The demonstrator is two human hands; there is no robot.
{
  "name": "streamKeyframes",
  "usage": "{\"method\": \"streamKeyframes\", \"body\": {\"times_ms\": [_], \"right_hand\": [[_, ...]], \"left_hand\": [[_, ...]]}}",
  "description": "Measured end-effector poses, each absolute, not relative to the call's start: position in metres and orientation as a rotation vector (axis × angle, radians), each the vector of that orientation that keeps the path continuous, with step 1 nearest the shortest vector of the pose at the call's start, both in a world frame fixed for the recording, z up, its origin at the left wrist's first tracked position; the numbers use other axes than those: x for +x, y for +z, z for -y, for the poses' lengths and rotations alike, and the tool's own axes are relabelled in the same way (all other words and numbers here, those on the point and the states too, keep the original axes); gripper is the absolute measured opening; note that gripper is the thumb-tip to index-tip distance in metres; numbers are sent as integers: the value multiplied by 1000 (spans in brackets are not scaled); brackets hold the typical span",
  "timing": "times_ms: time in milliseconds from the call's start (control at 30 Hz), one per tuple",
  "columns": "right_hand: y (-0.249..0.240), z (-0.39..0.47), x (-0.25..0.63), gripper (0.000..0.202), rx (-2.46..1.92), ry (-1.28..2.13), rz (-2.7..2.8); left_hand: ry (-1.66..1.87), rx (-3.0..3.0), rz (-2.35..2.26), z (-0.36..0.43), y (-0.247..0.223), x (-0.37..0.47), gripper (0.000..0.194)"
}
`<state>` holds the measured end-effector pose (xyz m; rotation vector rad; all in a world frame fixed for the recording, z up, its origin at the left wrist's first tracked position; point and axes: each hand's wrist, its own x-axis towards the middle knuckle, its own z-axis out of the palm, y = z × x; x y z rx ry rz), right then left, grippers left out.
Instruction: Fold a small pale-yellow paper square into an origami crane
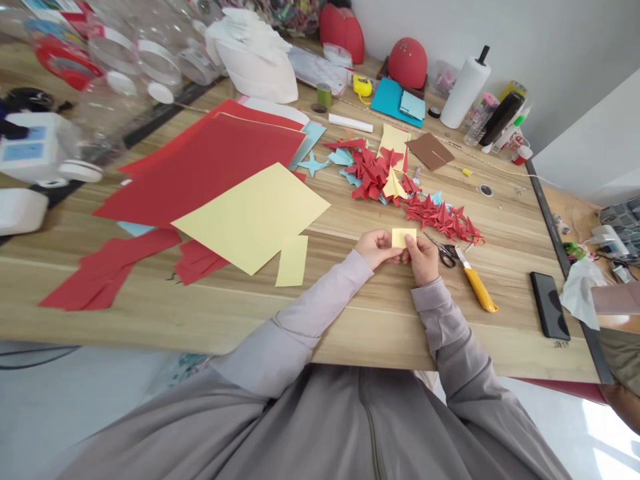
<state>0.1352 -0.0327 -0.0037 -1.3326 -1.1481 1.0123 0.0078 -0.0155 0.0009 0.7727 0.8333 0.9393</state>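
Note:
Between my two hands is a small yellow piece of paper (403, 238), held just above the wooden table. My left hand (374, 249) pinches its left edge. My right hand (423, 259) grips its right side, thumb flat on the face. Just right of my right hand lie black scissors (447, 255) and a utility knife (479, 287) with a yellow handle. Beyond my hands is a heap of folded red paper stars (373, 177), with a yellow folded piece (394, 185) on it and more red stars (443, 219) trailing rightward.
Large red sheets (215, 160) and a yellow sheet (250, 217) cover the left side, with a yellow strip (293, 261) and red strips (107, 270) nearby. A phone (549, 305) lies near the right edge. Plastic bottles (157, 60) stand at the back left. Another person's sleeve (617, 298) shows at right.

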Motion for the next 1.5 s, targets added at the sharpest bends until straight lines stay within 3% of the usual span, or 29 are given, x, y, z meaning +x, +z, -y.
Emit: {"method": "streamKeyframes", "body": {"times_ms": [433, 933, 1200, 1500], "right_hand": [[-5, 32, 138, 29, -1244, 1130, 1229], [-6, 33, 139, 34, -1212, 1161, 1201], [-4, 32, 138, 48, -1264, 1120, 1113], [-6, 31, 141, 38, -1231, 1076, 1002]], "left_hand": [[993, 784, -915, 13, 1, 4, 48], [895, 694, -791, 12, 4, 1, 46], [888, 631, -718, 11, 0, 2, 51], [897, 612, -795, 13, 7, 0, 45]]}}
